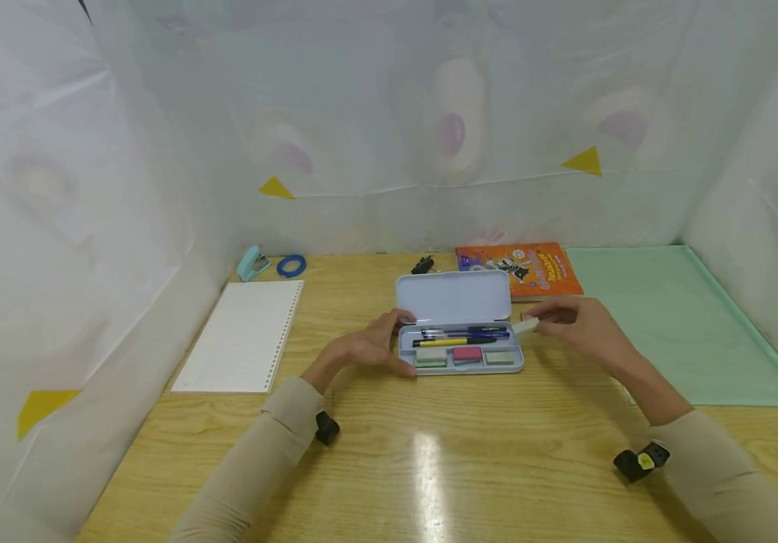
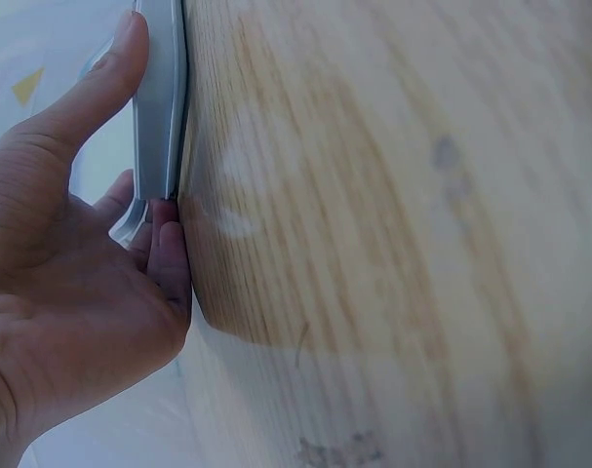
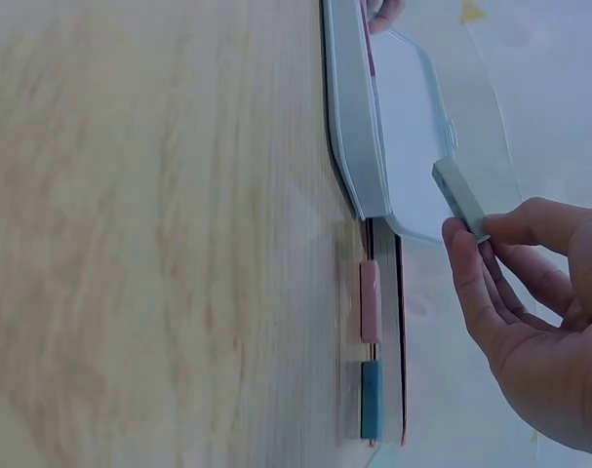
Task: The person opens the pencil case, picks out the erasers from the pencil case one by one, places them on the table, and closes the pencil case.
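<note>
Left hand grips the pencil case, right hand pinches an eraser (long axis aslant, pointing caseward).

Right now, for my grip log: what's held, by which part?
Right hand: pale block, pinched by one end. Left hand: pencil case, gripped at its left end.

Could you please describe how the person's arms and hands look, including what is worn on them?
Both the left hand and the right hand are bare, without gloves. The left sleeve and right sleeve are beige and creased. Near each cuff sits a small black device, the left device and the right device; the right one shows a yellow patch.
</note>
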`<state>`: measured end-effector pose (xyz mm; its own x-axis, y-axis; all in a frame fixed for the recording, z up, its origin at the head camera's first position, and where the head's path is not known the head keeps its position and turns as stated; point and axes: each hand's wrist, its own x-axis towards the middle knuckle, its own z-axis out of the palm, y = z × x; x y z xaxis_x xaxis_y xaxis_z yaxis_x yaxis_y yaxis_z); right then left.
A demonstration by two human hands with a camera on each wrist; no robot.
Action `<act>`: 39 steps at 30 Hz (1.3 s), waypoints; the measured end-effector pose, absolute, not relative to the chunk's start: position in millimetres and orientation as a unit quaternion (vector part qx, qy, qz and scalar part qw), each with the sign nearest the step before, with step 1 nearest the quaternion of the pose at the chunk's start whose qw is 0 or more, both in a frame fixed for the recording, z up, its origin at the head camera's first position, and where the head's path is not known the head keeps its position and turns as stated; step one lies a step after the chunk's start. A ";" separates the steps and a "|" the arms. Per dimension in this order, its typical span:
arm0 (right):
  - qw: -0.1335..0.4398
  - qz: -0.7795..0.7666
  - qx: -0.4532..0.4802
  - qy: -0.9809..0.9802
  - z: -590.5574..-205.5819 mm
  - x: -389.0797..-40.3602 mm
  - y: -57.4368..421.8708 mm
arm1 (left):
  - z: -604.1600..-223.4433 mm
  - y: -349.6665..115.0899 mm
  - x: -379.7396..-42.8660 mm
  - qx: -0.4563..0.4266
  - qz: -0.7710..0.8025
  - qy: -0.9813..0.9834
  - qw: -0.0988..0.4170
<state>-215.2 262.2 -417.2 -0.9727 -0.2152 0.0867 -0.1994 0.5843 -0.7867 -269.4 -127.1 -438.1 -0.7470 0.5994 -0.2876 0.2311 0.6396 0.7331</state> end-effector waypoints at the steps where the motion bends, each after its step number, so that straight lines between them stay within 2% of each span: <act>1: 0.008 -0.444 -0.110 0.889 -417.0 -215.7 264.3 | -438.5 -127.1 -269.6 0.239 0.350 0.867 0.262; 8: -0.005 -0.439 -0.076 0.895 -422.8 -220.4 277.2 | -441.5 -127.3 -271.7 0.243 0.340 0.871 0.257; 19: 0.041 -0.413 -0.043 0.909 -432.8 -226.8 279.0 | -437.4 -126.9 -269.7 0.242 0.348 0.868 0.259; 27: 0.044 -0.397 -0.045 0.915 -437.3 -229.3 280.7 | -437.8 -127.0 -269.5 0.242 0.346 0.868 0.261; 39: 0.026 -0.390 -0.069 0.918 -425.4 -214.5 287.6 | -436.0 -126.8 -267.8 0.242 0.354 0.866 0.259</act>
